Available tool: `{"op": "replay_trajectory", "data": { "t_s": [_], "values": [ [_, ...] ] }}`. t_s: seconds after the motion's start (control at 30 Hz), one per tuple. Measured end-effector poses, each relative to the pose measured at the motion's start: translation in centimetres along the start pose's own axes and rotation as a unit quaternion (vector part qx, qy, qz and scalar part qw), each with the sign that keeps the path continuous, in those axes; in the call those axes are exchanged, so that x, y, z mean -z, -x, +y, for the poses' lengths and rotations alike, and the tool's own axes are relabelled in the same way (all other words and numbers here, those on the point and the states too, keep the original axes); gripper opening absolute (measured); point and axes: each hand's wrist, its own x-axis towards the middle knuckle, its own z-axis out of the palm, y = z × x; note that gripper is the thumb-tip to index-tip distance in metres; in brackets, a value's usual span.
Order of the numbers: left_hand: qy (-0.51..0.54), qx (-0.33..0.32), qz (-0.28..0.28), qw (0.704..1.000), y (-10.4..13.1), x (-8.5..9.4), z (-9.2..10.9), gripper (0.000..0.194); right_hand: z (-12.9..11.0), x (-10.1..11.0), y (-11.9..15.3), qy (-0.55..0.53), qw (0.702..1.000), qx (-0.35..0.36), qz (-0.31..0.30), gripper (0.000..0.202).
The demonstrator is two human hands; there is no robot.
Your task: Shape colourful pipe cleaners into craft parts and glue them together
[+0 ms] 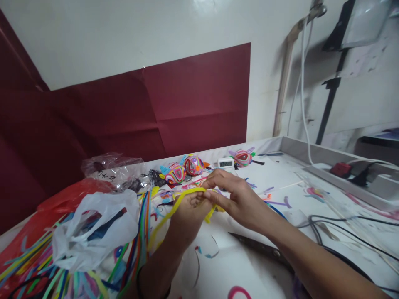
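Note:
A fuzzy yellow strip (177, 206) runs over my left hand (190, 212) and up to my fingertips, its long end hanging down to the left. My left hand is closed on it. My right hand (232, 195) pinches the same strip between thumb and fingers, right beside the left fingers, so the two hands meet. More yellow strip (210, 214) dangles below the right fingers. Beyond the hands sit two colourful round figures (175, 174) with striped surfaces, and a third figure (243, 158) stands farther right beside a small white digital clock (225, 162).
Dark scissors (262, 247) lie beneath my right forearm. At the left, a white plastic bag (90, 236) and a red bag (70, 195) lie among many coloured strips. Black cables (343, 222) cross the right side, near a power strip (314, 168).

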Motion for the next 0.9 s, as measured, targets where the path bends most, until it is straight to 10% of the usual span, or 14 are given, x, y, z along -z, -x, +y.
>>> {"op": "replay_trajectory", "data": {
  "t_s": [0.33, 0.9],
  "values": [
    [-0.010, -0.005, 0.046, 0.999, -0.3, 0.6, -0.3, 0.004, -0.1, 0.0, 0.1, 0.007, 0.999, -0.032, 0.019, 0.012],
    [0.004, 0.009, 0.111, 0.994, -0.3, 1.1, 0.5, 0.009, 0.9, 0.3, 0.0, 0.082, 0.986, 0.146, 0.005, 0.014]
  ]
}}
